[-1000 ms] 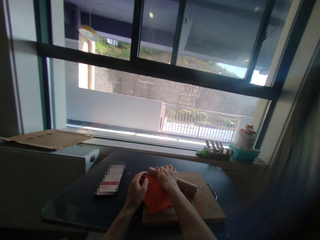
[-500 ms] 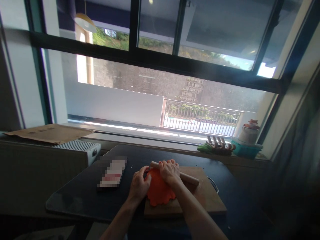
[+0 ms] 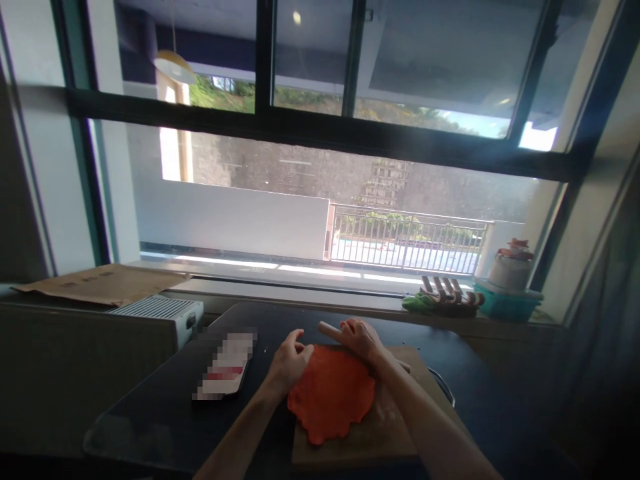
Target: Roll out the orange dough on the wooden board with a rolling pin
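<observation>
A flat, uneven-edged sheet of orange dough [image 3: 333,393] lies over the left part of a wooden board [image 3: 385,437]. My left hand [image 3: 290,360] is at the sheet's upper left edge, with thumb and index finger apart and the thumb touching or just over the dough. Across the far side of the board slants a wooden rolling pin [image 3: 329,329]. My right hand [image 3: 363,340] lies over its middle with fingers curled around it, and my right forearm covers part of the pin and board.
Left on the dark table [image 3: 165,400] lies a phone [image 3: 225,367] with a blurred screen. A metal handle [image 3: 443,385] juts from the board's right side. On the sill are a teal container [image 3: 507,300] and a dark rack [image 3: 450,297]. Brown paper [image 3: 105,283] rests on a white cabinet [image 3: 100,333].
My right hand and the rolling pin have shifted to the far side and right, uncovering more of the dough. My left hand's index finger and thumb have moved farther apart. The view has tilted slightly.
</observation>
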A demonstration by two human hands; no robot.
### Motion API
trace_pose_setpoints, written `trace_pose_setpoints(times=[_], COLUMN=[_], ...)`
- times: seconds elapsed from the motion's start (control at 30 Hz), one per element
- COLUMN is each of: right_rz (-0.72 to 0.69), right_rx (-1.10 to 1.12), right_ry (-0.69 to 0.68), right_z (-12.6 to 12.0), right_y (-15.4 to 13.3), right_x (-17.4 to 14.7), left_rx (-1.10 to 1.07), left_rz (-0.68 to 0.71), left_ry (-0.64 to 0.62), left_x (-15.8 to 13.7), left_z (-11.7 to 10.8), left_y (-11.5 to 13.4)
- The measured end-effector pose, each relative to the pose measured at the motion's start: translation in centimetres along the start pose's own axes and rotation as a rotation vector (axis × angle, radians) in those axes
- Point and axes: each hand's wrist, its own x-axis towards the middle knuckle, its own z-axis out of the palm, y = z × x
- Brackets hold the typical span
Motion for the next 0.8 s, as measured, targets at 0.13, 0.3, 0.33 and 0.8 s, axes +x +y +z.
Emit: trace_pose_setpoints(times=[0.13,0.3,0.33,0.8], right_rz=[-0.219,-0.114,-0.093,-0.052], right_rx=[0.098,0.216,0.251,0.152], right_ry=[-0.040,-0.023,-0.006,0.005], right_z=[0.1,-0.2,-0.4,-0.1], right_y=[2.7,5.7,6.0,-1.2], right_x=[-2.0,-2.2,-2.2,-3.6], left_rx=[-0.004,-0.082,-0.111,0.069], left_rz=[-0.006,-0.066,-0.091,0.089], left_ry=[-0.122,-0.194,-0.207,0.099], left_x=[1.0,-0.3,-0.7,-3.1], left_z=[0.6,0.8,0.6,1.0], left_y=[2.1,4.1,4.0,-2.6])
